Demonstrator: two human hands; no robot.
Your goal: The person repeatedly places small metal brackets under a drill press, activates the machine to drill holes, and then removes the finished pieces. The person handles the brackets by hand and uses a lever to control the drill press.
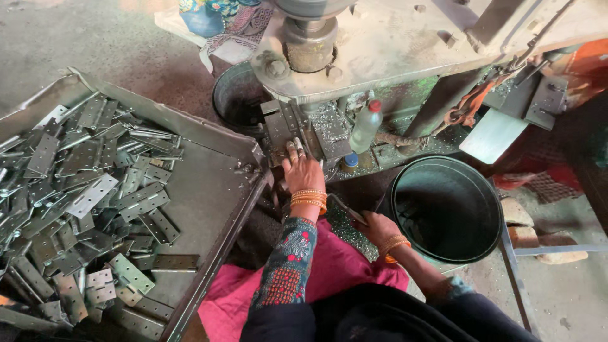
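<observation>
While metal hinges (95,202) fill the tray (209,190), grimy floor (126,44) surrounds.

Rough grey concrete floor (95,38), dusty and stained; bricks (525,228) lying at right; flat, dim daylight throughout.

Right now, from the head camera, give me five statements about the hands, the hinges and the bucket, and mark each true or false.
1. The left hand rests on a metal piece at the press bed. True.
2. The tray of hinge plates lies to the person's right. False: it lies to the left.
3. The black bucket is heaped with hinges. False: nothing shows in its dark interior.
4. The right hand is low, beside the bucket, holding a thin handle-like thing. True.
5. The plastic bottle has a blue cap. False: the cap is red.
</observation>
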